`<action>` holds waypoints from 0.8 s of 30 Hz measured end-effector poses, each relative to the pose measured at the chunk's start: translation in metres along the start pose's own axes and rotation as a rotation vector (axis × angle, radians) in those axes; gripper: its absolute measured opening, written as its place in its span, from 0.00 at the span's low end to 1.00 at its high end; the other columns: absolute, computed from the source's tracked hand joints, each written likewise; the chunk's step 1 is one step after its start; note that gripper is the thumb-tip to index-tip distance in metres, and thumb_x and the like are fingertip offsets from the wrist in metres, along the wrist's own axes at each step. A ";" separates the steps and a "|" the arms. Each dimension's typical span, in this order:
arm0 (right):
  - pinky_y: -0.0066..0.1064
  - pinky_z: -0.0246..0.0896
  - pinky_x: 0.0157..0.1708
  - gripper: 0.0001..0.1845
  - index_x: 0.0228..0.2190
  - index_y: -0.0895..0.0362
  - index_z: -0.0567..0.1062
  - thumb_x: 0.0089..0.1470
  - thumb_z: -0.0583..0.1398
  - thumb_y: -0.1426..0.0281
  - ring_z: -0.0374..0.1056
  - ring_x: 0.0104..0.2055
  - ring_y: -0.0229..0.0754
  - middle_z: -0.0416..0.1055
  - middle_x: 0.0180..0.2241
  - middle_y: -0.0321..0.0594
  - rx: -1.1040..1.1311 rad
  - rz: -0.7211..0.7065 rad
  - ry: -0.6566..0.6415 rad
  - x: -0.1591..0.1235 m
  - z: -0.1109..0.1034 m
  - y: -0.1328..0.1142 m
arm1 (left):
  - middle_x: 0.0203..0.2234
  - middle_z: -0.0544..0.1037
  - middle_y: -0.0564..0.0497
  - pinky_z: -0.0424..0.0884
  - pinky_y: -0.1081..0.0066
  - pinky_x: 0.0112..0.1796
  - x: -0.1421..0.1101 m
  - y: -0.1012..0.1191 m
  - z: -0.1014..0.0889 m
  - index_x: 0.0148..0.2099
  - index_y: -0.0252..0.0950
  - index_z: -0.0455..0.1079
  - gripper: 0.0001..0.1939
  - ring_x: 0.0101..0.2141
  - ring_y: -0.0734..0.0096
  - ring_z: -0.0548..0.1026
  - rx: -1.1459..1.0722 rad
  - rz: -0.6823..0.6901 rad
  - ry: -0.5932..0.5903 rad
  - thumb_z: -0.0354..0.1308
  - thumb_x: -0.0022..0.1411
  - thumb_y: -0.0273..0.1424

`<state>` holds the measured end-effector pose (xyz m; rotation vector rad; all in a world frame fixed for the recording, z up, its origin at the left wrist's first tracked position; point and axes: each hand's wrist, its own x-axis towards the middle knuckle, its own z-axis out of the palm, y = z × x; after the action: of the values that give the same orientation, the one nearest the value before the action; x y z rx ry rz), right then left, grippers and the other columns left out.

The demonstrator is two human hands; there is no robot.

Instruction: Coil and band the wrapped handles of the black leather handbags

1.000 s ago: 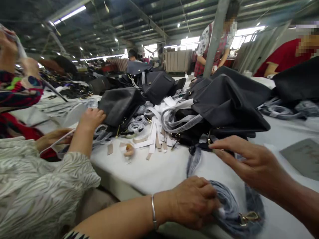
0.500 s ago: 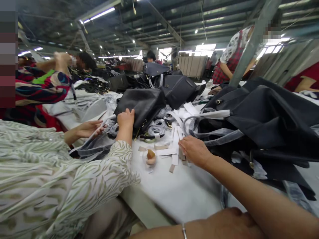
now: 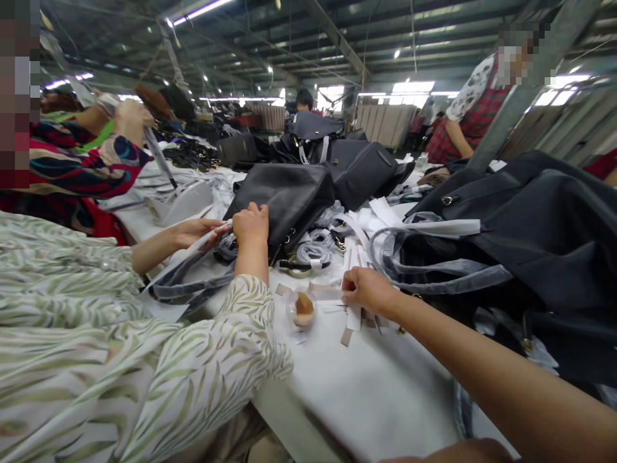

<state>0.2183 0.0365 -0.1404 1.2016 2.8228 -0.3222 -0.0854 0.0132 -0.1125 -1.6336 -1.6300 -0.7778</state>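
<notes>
My right hand reaches across the white table to a heap of white paper strips. Its fingers are pinched together on one strip. Just left of it lies a small clear wrapper with a brownish piece. Only a sliver of my left hand shows at the bottom edge, with its fingers out of sight. To the right of my arm lies a large black handbag, its handles wrapped in grey film.
A co-worker in a green-striped top holds a black bag and a wrapped strap with both hands. More black bags are piled behind. Another person in a colourful top works far left; a person in a red checked apron stands at the back.
My right hand left the bag's clasp and moved left to the paper strips, closing on one. The view swung left, so my left hand and the rolled strap slid out of the bottom.
</notes>
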 end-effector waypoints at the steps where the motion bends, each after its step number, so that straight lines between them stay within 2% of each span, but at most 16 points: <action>1: 0.25 0.55 0.26 0.08 0.33 0.53 0.77 0.48 0.63 0.67 0.69 0.34 0.39 0.74 0.33 0.35 0.017 0.031 -0.003 0.003 -0.001 0.003 | 0.20 0.67 0.58 0.58 0.72 0.18 0.003 0.002 0.001 0.27 0.38 0.70 0.12 0.19 0.68 0.72 0.013 0.020 -0.015 0.46 0.57 0.27; 5: 0.24 0.55 0.26 0.07 0.32 0.55 0.77 0.50 0.61 0.67 0.69 0.33 0.38 0.75 0.32 0.37 0.041 0.070 -0.008 0.009 -0.008 0.007 | 0.19 0.67 0.58 0.57 0.73 0.19 0.017 0.013 -0.011 0.27 0.39 0.70 0.15 0.20 0.70 0.72 -0.066 0.068 -0.057 0.44 0.60 0.30; 7: 0.26 0.55 0.27 0.06 0.31 0.56 0.78 0.49 0.61 0.69 0.70 0.32 0.40 0.76 0.31 0.39 0.017 0.069 -0.021 0.005 -0.018 0.004 | 0.20 0.69 0.57 0.59 0.74 0.21 0.020 0.035 -0.023 0.28 0.39 0.71 0.20 0.23 0.71 0.74 -0.216 0.165 -0.142 0.40 0.64 0.33; 9: 0.28 0.55 0.28 0.05 0.29 0.57 0.77 0.47 0.61 0.71 0.70 0.33 0.44 0.76 0.31 0.43 -0.025 0.078 -0.028 -0.006 -0.034 0.002 | 0.25 0.72 0.54 0.63 0.73 0.25 0.015 0.078 -0.036 0.29 0.40 0.73 0.24 0.30 0.73 0.76 -0.430 0.373 -0.314 0.38 0.67 0.38; 10: 0.29 0.55 0.28 0.05 0.29 0.57 0.77 0.47 0.61 0.72 0.70 0.34 0.46 0.75 0.30 0.45 -0.053 0.087 -0.026 -0.017 -0.044 0.005 | 0.29 0.74 0.52 0.65 0.72 0.29 0.008 0.107 -0.041 0.31 0.40 0.74 0.25 0.36 0.74 0.76 -0.533 0.508 -0.431 0.38 0.67 0.41; 11: 0.30 0.54 0.29 0.04 0.27 0.57 0.77 0.47 0.60 0.72 0.70 0.34 0.47 0.75 0.30 0.45 -0.084 0.098 -0.017 -0.031 -0.055 0.010 | 0.33 0.74 0.52 0.67 0.72 0.33 -0.002 0.141 -0.046 0.32 0.41 0.74 0.24 0.40 0.77 0.75 -0.581 0.575 -0.472 0.41 0.67 0.44; 12: 0.30 0.54 0.29 0.04 0.26 0.57 0.76 0.48 0.59 0.72 0.69 0.33 0.46 0.74 0.29 0.45 -0.104 0.112 -0.005 -0.049 -0.065 0.020 | 0.36 0.76 0.52 0.69 0.72 0.34 -0.014 0.176 -0.051 0.31 0.48 0.74 0.17 0.42 0.75 0.74 -0.626 0.626 -0.487 0.47 0.67 0.43; 13: 0.30 0.54 0.29 0.05 0.25 0.57 0.75 0.49 0.58 0.72 0.68 0.32 0.45 0.73 0.28 0.44 -0.101 0.126 0.005 -0.071 -0.074 0.033 | 0.40 0.76 0.52 0.71 0.70 0.37 -0.029 0.212 -0.057 0.37 0.48 0.73 0.10 0.43 0.72 0.73 -0.675 0.675 -0.501 0.52 0.66 0.40; 14: 0.30 0.53 0.29 0.07 0.24 0.57 0.73 0.51 0.57 0.70 0.66 0.30 0.43 0.72 0.27 0.42 -0.060 0.143 0.011 -0.099 -0.080 0.049 | 0.44 0.74 0.49 0.71 0.66 0.41 -0.045 0.246 -0.063 0.44 0.43 0.71 0.08 0.44 0.68 0.72 -0.728 0.722 -0.512 0.55 0.66 0.39; 15: 0.29 0.53 0.28 0.10 0.23 0.56 0.72 0.53 0.56 0.68 0.65 0.28 0.40 0.70 0.25 0.40 0.023 0.176 0.014 -0.130 -0.082 0.067 | 0.46 0.72 0.48 0.71 0.63 0.43 -0.061 0.276 -0.070 0.48 0.40 0.69 0.12 0.45 0.63 0.72 -0.784 0.765 -0.517 0.55 0.65 0.38; 17: 0.26 0.51 0.23 0.15 0.22 0.56 0.68 0.56 0.54 0.61 0.60 0.23 0.36 0.65 0.22 0.35 0.300 0.310 0.005 -0.203 -0.076 0.104 | 0.46 0.72 0.45 0.71 0.63 0.43 -0.090 0.323 -0.085 0.46 0.40 0.69 0.10 0.44 0.63 0.71 -0.890 0.832 -0.521 0.56 0.65 0.37; 20: 0.25 0.45 0.17 0.20 0.25 0.56 0.66 0.55 0.52 0.52 0.54 0.18 0.34 0.57 0.18 0.31 0.652 0.707 0.035 -0.313 -0.039 0.145 | 0.41 0.72 0.45 0.71 0.64 0.41 -0.118 0.357 -0.098 0.41 0.37 0.69 0.11 0.42 0.62 0.70 -1.010 0.821 -0.603 0.61 0.59 0.36; 22: 0.25 0.48 0.18 0.17 0.33 0.57 0.69 0.55 0.52 0.55 0.58 0.20 0.36 0.61 0.20 0.33 0.611 0.882 0.066 -0.368 -0.004 0.160 | 0.41 0.71 0.47 0.69 0.64 0.44 -0.126 0.364 -0.100 0.43 0.37 0.67 0.13 0.43 0.62 0.68 -1.060 0.747 -0.734 0.62 0.56 0.34; 24: 0.28 0.55 0.24 0.16 0.41 0.58 0.70 0.55 0.52 0.61 0.66 0.27 0.42 0.69 0.26 0.39 0.384 0.989 0.117 -0.403 0.028 0.166 | 0.43 0.69 0.49 0.66 0.62 0.47 -0.129 0.364 -0.100 0.45 0.38 0.66 0.13 0.44 0.62 0.65 -1.088 0.688 -0.841 0.61 0.57 0.30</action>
<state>0.6171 -0.1418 -0.1418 2.5211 1.9010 -0.7208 0.2794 -0.1327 -0.1802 -3.3887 -0.8721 -0.6456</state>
